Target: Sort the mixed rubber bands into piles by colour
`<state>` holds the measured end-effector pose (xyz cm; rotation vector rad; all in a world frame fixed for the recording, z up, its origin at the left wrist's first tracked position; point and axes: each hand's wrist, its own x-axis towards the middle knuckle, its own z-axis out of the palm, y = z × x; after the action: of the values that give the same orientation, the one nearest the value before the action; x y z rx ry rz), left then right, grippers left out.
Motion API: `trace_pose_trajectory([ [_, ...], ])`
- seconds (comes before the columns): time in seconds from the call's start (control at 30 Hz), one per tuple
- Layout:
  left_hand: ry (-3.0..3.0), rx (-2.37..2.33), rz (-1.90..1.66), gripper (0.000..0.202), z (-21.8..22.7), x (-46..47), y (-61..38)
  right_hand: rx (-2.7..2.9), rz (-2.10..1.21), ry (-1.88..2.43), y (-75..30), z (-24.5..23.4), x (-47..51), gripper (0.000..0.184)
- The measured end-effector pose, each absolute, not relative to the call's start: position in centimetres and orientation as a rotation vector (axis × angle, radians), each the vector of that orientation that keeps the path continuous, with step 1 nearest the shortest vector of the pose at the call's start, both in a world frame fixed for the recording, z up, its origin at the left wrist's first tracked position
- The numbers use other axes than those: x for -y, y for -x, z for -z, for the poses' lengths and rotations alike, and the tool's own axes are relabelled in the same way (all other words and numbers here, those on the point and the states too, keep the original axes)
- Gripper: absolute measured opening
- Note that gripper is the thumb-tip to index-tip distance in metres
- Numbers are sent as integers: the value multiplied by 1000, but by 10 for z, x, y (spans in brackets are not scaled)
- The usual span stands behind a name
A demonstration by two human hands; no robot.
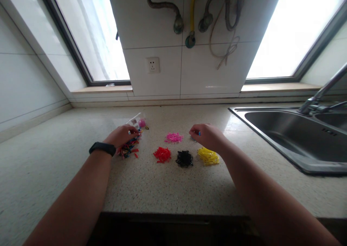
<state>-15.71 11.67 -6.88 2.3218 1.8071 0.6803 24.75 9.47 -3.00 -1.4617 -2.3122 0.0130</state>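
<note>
My left hand point(124, 134), with a dark band on its wrist, is over a mixed pile of small coloured plastic pieces point(129, 147). Its fingers are pinched together; what they hold is too small to name. My right hand point(206, 134) is closed low over the counter, behind the yellow pile point(208, 156). A bit of blue point(200, 133) shows at its fingers, but I cannot tell whether it is held or lies behind them. Between the hands are a pink pile point(174, 138), a red pile point(162, 154) and a black pile point(184, 158) of small pieces.
A clear plastic bag point(135, 120) with a pink round thing point(141, 123) lies beyond my left hand. On the right, a steel sink point(271, 144) with a faucet point(314, 103) is set into the speckled counter point(168, 188). Hoses and a socket point(153, 65) are on the tiled wall.
</note>
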Motion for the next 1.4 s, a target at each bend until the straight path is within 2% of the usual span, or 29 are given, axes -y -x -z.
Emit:
trace_pose_trajectory([
  [0.63, -2340, -1765, -648, 24, 66, -113, 153, 2356, 13, 1429, -248, 29, -94, 19],
  [0.9, -2272, -1750, -814, 29, 62, -110, 141, 2364, 33, 1446, -247, 28, -93, 18],
  [1.17, -1808, -1306, -1188, 24, 41, -89, 87, 2362, 42, 1424, -247, 27, -91, 19],
  [1.4, -1576, -1003, -1296, 22, 26, -67, 39, 2384, 30, 1415, -246, 26, -90, 19],
])
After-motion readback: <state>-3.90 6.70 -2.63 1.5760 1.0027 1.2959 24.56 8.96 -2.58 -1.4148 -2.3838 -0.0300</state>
